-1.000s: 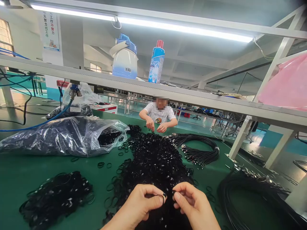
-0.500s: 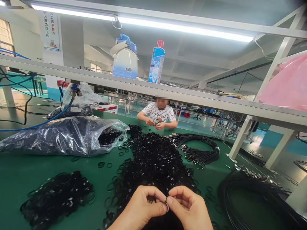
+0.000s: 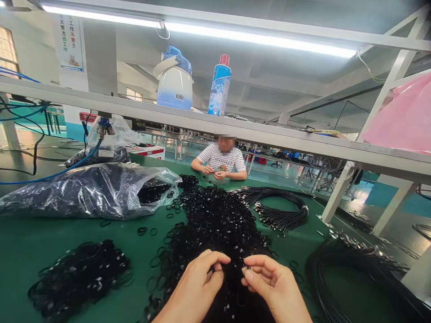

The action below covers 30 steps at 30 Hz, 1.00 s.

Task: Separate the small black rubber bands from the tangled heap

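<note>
A long heap of small black rubber-like rings (image 3: 218, 215) runs down the middle of the green table. Over its near end, my left hand (image 3: 202, 280) has thumb and index finger apart, with nothing visible between them. Beside it, my right hand (image 3: 269, 282) pinches a small dark ring (image 3: 248, 268) between thumb and index finger; most of this ring is hidden by the fingertips. To the left lies a smaller pile of black rings (image 3: 84, 273).
A clear plastic bag (image 3: 84, 190) of black rings lies at the left. Coiled black cables (image 3: 283, 202) rest at the right, with a larger bundle (image 3: 323, 273) nearer me. A shelf (image 3: 215, 123) crosses above, holding a jug (image 3: 175, 85) and spray can (image 3: 220, 87). A person (image 3: 222, 159) sits opposite.
My hands were together at one ring; now they have parted, and the left thumb and index finger have spread. The person opposite has shifted their hands slightly left.
</note>
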Each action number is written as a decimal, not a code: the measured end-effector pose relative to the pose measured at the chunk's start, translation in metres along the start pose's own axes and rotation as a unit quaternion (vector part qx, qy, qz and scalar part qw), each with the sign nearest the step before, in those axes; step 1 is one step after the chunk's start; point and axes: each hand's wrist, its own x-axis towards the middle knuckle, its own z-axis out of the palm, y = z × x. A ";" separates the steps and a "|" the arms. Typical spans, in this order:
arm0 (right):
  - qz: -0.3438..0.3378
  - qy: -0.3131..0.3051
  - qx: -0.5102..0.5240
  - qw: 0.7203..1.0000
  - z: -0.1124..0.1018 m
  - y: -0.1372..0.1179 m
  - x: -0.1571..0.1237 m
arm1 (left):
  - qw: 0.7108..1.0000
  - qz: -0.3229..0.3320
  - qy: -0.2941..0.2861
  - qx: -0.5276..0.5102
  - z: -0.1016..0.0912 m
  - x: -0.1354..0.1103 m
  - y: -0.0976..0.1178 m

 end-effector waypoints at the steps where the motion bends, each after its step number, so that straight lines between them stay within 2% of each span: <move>1: 0.000 -0.007 0.004 1.000 0.003 -0.001 -0.001 | 1.000 0.003 -0.002 -0.004 0.000 0.000 0.004; 5: -0.037 0.013 -0.012 0.999 0.014 0.002 -0.005 | 0.999 0.013 -0.015 -0.027 0.003 0.001 0.010; 10: -0.098 0.021 -0.147 0.984 0.022 0.005 -0.010 | 0.999 0.035 0.009 -0.019 0.009 0.000 0.003; 14: -0.106 0.030 -0.219 0.970 0.025 0.004 -0.012 | 0.999 0.033 -0.003 -0.011 0.010 -0.003 0.005; 19: -0.123 0.032 -0.233 0.964 0.023 0.004 -0.012 | 1.000 0.011 -0.011 0.000 0.007 -0.001 0.008; 22: -0.104 0.064 -0.238 0.964 0.013 0.004 -0.008 | 1.000 -0.025 -0.007 -0.007 0.004 0.001 0.005; 27: -0.049 0.065 -0.304 0.949 -0.004 0.012 0.001 | 0.998 -0.053 -0.037 0.019 0.002 0.004 0.002; 30: -0.026 0.085 -0.327 0.941 -0.009 0.017 0.003 | 0.996 -0.083 -0.036 0.005 0.001 0.004 0.002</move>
